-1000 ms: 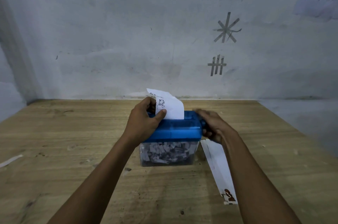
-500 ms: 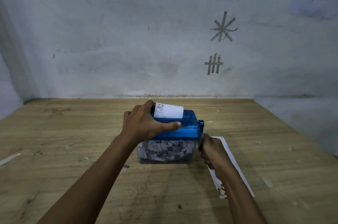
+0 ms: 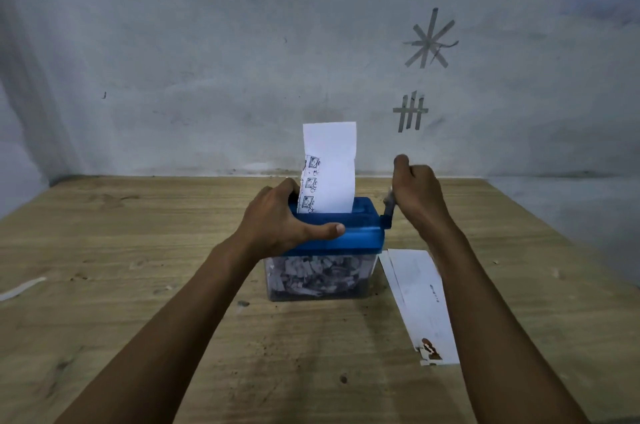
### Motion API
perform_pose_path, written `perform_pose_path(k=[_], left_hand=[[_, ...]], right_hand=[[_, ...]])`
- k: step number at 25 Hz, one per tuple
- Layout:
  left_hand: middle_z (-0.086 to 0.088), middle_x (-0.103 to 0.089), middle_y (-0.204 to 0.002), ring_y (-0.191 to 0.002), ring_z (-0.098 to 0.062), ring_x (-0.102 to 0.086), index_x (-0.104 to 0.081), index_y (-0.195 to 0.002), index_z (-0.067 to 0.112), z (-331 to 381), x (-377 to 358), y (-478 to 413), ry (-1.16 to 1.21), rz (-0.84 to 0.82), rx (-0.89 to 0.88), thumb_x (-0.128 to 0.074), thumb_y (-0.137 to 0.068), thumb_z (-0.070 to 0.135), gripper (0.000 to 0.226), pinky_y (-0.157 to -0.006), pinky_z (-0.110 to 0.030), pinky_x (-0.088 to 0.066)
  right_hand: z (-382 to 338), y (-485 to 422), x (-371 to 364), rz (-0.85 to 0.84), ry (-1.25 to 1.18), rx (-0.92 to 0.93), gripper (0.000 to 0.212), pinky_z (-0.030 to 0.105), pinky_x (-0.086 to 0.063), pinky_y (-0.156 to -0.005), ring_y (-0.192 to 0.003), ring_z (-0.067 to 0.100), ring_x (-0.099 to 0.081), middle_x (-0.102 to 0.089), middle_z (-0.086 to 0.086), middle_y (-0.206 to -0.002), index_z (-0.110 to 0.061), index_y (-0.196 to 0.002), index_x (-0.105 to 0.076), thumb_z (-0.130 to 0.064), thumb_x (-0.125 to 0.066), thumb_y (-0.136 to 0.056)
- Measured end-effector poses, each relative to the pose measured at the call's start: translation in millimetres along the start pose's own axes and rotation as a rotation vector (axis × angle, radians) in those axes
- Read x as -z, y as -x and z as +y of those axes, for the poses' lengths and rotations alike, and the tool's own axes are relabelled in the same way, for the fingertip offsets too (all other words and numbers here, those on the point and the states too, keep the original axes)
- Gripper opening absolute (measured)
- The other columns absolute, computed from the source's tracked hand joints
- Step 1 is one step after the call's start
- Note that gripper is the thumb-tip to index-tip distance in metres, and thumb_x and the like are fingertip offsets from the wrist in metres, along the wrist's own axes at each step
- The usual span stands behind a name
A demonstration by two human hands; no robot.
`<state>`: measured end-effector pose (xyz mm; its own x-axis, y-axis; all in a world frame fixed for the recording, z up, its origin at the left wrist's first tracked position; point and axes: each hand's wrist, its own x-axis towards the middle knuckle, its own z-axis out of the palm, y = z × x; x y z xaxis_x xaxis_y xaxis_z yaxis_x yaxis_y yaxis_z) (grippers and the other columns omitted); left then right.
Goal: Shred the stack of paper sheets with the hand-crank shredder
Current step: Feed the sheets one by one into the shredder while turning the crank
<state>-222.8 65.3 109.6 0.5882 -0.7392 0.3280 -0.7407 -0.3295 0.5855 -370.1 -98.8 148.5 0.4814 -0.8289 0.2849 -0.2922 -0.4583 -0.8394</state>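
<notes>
The hand-crank shredder (image 3: 362,238) has a blue top over a clear bin (image 3: 318,279) full of paper shreds and stands mid-table. A white printed paper strip (image 3: 332,163) sticks upright out of its slot. My left hand (image 3: 277,221) grips the blue top from the left, thumb along the front edge and fingers over the back. My right hand (image 3: 417,193) is fisted round the crank handle (image 3: 388,210) on the shredder's right side, raised above the top. A stack of long paper sheets (image 3: 415,295) lies flat on the table right of the shredder, partly under my right forearm.
The wooden table (image 3: 138,250) runs back to a grey wall (image 3: 207,59) with tape marks. A thin white paper scrap (image 3: 20,288) lies near the left edge. Small crumbs and shred bits dot the wood around the shredder.
My right hand has swung the crank from low beside the bin up to above the shredder top. The strip in the slot now stands much taller than half a second ago. My left hand stays on the top.
</notes>
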Motion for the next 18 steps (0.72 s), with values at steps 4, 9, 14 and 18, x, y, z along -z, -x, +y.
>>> perform_pose_path(k=[4,9,14,18], left_hand=[[0.005,-0.066,-0.112,-0.097,-0.017,-0.062,-0.056,-0.121,0.022,-3,-3,-2,-0.01,0.029,-0.028,-0.061,-0.043,0.099,0.11,-0.081,-0.041,-0.059],[0.008,-0.066,-0.108,-0.092,-0.013,-0.062,-0.055,-0.116,0.023,-3,-3,1,-0.01,0.035,-0.027,-0.062,-0.044,0.096,0.103,-0.078,-0.037,-0.058],[0.013,-0.064,-0.1,-0.085,-0.008,-0.062,-0.054,-0.114,0.026,1,-4,2,-0.045,0.09,-0.025,-0.061,-0.046,0.097,0.099,-0.075,-0.037,-0.057],[0.014,-0.069,-0.095,-0.079,-0.007,-0.065,-0.062,-0.11,0.029,0,-3,3,-0.042,0.077,-0.016,-0.058,-0.049,0.098,0.093,-0.073,-0.039,-0.059]], right_hand=[[-1,-37,-17,-0.091,-0.141,-0.096,0.039,0.024,-0.037,-0.051,-0.058,0.022,-0.049,-0.05,0.012,-0.063,-0.008,-0.072,-0.049,-0.026,-0.03,-0.101],[28,-42,-41,-0.308,-0.228,-0.384,0.022,0.025,-0.039,-0.052,-0.058,0.022,-0.047,-0.049,0.009,-0.069,-0.012,-0.083,-0.048,-0.022,-0.036,-0.098],[73,-3,-52,-0.393,-0.624,-0.601,0.03,0.033,-0.055,-0.058,-0.069,0.026,-0.064,-0.068,0.014,-0.083,-0.004,-0.104,-0.064,-0.023,-0.041,-0.103],[77,10,-55,-0.251,-0.636,-0.669,0.029,0.03,-0.049,-0.054,-0.068,0.023,-0.061,-0.064,0.013,-0.083,-0.006,-0.098,-0.061,-0.025,-0.04,-0.105]])
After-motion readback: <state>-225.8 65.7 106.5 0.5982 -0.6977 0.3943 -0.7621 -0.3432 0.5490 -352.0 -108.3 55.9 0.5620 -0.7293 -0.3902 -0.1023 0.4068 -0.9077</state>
